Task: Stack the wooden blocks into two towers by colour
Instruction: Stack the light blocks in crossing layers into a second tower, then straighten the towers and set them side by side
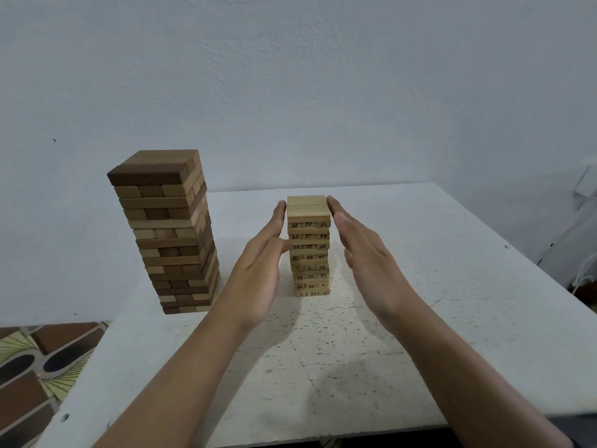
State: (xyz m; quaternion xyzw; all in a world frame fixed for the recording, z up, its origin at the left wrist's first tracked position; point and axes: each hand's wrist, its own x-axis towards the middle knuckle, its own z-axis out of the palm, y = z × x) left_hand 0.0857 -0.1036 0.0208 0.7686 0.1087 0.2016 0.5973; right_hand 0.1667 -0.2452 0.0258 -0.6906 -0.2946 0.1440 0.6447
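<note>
- The pale tower [308,250] stands upright on the table [452,286] — thin numbered blocks.
- Left hand [258,266] and right hand [368,253] flank it, fingers straight, gripping nothing.

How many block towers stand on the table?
2: the brown tower at the left edge of the table; the pale tower between the left hand and right hand.

I have a single view: head-worn, wide-angle, facing forward and down across the table [452,302] toward the wall [290,76], near the table's front edge.
</note>
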